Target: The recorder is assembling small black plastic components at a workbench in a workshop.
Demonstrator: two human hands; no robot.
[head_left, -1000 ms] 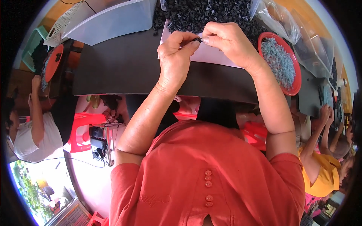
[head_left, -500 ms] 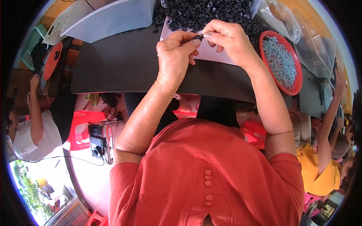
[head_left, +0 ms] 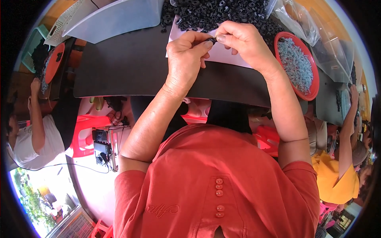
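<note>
Between thumb and fingers my left hand (head_left: 185, 51) pinches a small black plastic part (head_left: 211, 40). My right hand (head_left: 242, 41) meets it from the other side, its thumb and forefinger pressed together at the part's right end. Whether those fingertips hold a separate tiny piece is too small to tell. Both hands hover above a white sheet (head_left: 226, 57) on the dark table. Just beyond them lies a big heap of similar black parts (head_left: 222, 14). To the right of my right hand, a red round tray (head_left: 316, 81) holds many small silvery-blue pieces (head_left: 294, 63).
A translucent plastic bin (head_left: 115, 23) stands at the back left of the dark table (head_left: 119, 69). Clear plastic bags (head_left: 295, 20) and a clear box (head_left: 335, 53) are at the back right. People sit at the left (head_left: 37, 139) and right (head_left: 335, 178).
My hands stay together at the black part, with only a slight shift of the fingers. At the right, the person in yellow has lowered an arm toward the table.
</note>
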